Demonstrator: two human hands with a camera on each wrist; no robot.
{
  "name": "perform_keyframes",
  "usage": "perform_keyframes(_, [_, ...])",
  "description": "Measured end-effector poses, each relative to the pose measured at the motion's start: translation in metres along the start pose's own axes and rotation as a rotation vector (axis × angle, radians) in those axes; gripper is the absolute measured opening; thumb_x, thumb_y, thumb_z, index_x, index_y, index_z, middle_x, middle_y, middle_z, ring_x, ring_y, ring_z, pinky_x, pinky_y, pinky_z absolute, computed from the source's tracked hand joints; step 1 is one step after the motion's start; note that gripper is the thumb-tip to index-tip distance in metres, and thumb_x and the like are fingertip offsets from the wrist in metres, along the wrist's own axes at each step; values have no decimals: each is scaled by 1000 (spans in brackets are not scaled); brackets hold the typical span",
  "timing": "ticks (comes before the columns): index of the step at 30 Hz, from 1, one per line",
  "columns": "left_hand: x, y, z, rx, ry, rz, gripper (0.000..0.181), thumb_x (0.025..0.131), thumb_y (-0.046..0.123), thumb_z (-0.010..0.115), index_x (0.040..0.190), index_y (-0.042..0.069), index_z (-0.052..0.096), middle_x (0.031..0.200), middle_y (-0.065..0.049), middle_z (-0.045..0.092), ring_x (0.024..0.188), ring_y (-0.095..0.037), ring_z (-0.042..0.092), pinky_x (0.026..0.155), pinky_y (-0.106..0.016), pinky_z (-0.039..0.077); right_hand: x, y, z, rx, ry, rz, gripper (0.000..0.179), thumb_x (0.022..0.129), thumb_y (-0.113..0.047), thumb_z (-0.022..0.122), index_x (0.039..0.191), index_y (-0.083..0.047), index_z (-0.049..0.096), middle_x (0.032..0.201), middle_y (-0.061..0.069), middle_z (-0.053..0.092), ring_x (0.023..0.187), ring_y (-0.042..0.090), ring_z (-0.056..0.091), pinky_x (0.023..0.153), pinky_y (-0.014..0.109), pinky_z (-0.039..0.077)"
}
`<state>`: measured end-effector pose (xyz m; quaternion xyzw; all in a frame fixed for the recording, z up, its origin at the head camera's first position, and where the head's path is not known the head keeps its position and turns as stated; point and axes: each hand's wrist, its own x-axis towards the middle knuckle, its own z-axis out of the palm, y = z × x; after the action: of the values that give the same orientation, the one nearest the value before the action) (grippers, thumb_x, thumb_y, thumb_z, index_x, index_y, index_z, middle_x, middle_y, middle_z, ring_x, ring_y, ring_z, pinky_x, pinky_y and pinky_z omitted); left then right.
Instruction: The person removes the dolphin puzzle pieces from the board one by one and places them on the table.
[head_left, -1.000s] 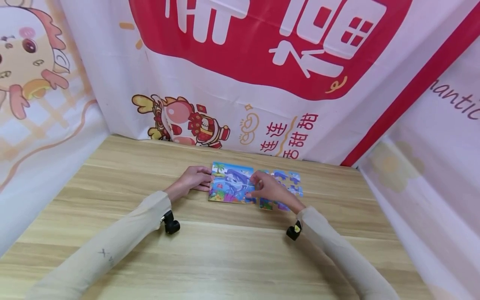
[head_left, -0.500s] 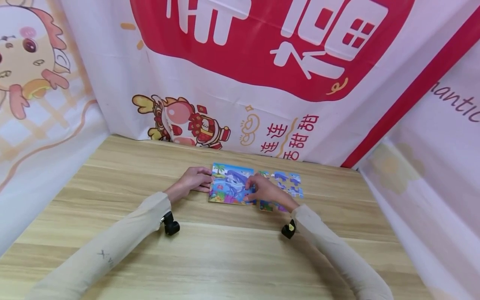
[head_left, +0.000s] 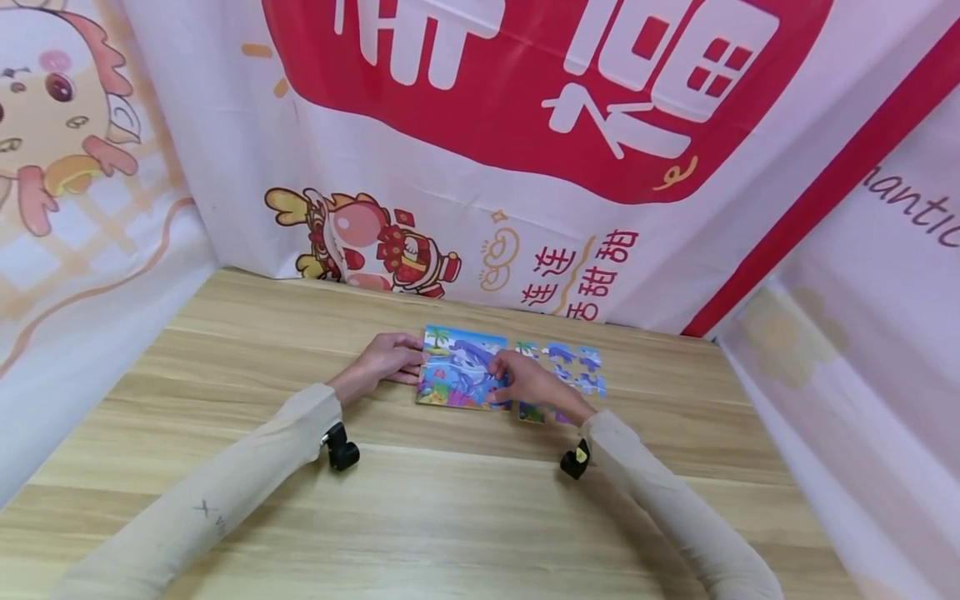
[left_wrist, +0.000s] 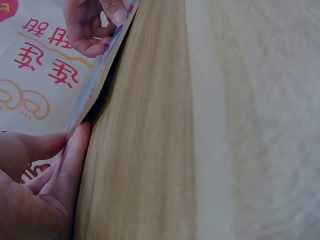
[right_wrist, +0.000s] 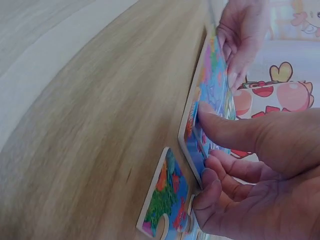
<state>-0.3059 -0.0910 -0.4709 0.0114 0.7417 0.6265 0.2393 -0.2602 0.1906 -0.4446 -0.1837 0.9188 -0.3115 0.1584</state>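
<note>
A dolphin jigsaw picture board lies on the table. My left hand holds its left edge; in the left wrist view the thumb is on one face and the fingers behind the other, with a dark gap under the board's edge. Over the board's right part, my right hand pinches a small blue jigsaw piece between thumb and curled fingers, low against the picture. The hand covers much of the piece, so how it sits on the board is hard to tell.
Just right of the board lie several jigsaw pieces, partly behind my right hand. A corner piece with green seaweed is nearest the board. A printed cloth hangs behind the wooden table.
My right hand has shifted slightly left over the board, then stayed nearly still. My left hand keeps its grip on the board's left edge.
</note>
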Motion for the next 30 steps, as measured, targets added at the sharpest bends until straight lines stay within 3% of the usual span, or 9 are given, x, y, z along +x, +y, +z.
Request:
perform_keyframes(10, [1, 3, -1, 17, 21, -12, 45, 102, 12, 67, 143, -3, 55, 100, -8, 71, 77, -12, 70, 74, -27, 67, 1, -5, 0, -77, 2, -32, 28, 93, -10, 80, 107, 4, 60, 107, 16, 62, 98, 26, 58, 88, 36, 56])
perform_keyframes(19, [6, -2, 1, -27, 0, -1, 43, 101, 10, 67, 140, -4, 56, 93, -5, 69, 76, -11, 69, 75, -28, 68, -2, -5, 0, -57, 31, 3, 26, 93, -9, 81, 106, 1, 61, 105, 13, 59, 95, 24, 58, 81, 31, 55])
perform_keyframes(30, [-1, 3, 2, 14, 8, -20, 45, 103, 12, 66, 144, -3, 54, 100, -8, 71, 77, -12, 70, 74, -27, 67, -6, -8, 2, -56, 24, 4, 27, 95, -9, 79, 108, 1, 58, 106, 13, 57, 93, 23, 54, 79, 31, 53])
